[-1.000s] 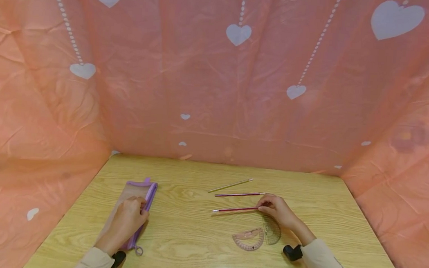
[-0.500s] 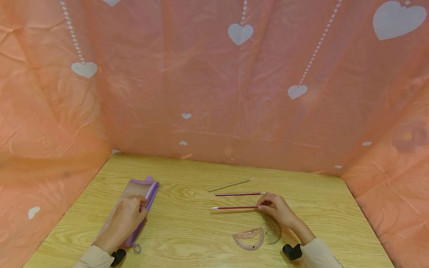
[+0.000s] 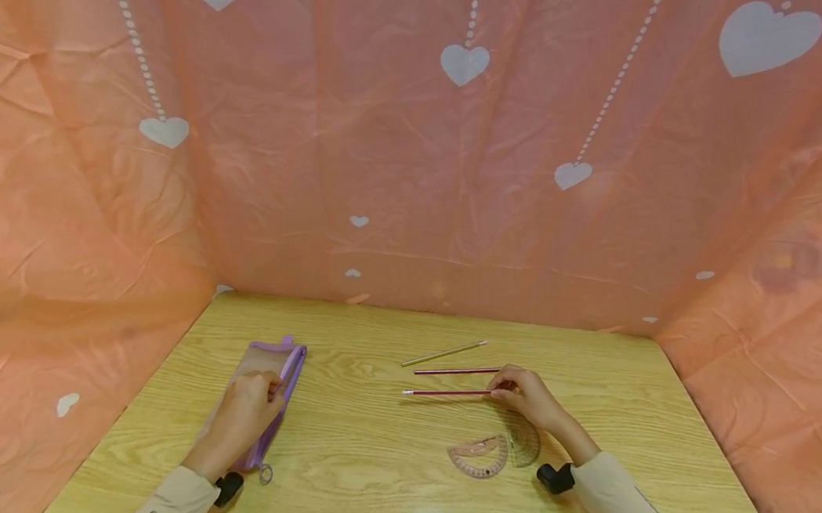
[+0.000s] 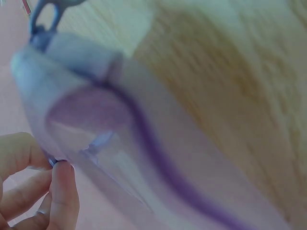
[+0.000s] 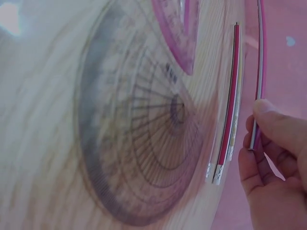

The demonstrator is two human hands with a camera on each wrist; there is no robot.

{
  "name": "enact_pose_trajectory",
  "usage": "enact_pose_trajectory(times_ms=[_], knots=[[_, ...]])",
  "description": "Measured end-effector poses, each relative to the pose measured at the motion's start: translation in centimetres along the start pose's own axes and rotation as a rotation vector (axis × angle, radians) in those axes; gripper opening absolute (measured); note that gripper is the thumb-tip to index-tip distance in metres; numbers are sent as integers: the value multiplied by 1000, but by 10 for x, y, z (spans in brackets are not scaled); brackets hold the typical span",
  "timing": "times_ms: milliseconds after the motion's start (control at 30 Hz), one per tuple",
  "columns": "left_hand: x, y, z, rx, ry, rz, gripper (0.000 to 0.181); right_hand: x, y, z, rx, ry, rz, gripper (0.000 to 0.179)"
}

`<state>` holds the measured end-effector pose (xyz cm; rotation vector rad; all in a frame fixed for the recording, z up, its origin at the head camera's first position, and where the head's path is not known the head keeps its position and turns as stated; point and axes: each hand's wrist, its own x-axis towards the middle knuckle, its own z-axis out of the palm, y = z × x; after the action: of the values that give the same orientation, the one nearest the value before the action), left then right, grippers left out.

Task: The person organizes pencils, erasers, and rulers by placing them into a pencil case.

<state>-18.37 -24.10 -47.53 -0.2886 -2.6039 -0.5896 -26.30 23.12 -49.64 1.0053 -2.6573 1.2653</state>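
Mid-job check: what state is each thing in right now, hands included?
Pencil case: open, contents too blurred to name
Left hand: pinching the case's edge
Held pencil: lifted off the table
Right hand: pinching that pencil
Other red pencil: lying down
Gold pencil: lying down
Pink protractor: flat
Clear protractor: flat

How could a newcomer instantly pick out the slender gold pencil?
On the yellowish wooden table, find the right hand pinching a slender red pencil. Beyond it lies a second red pencil. Farthest lies the gold pencil, the only one not red.
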Motion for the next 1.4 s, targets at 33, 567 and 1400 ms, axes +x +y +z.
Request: enact_pose_trajectory(times_ms=[33, 567, 1400], knots=[[0, 0, 0, 0, 3, 4, 12, 0, -1, 0, 3, 0, 5, 7], [2, -1, -2, 7, -13, 5, 10, 9, -10, 7, 14, 18, -3, 8], [2, 1, -3, 1, 15, 7, 9, 15, -21, 14, 41, 0, 7, 7]])
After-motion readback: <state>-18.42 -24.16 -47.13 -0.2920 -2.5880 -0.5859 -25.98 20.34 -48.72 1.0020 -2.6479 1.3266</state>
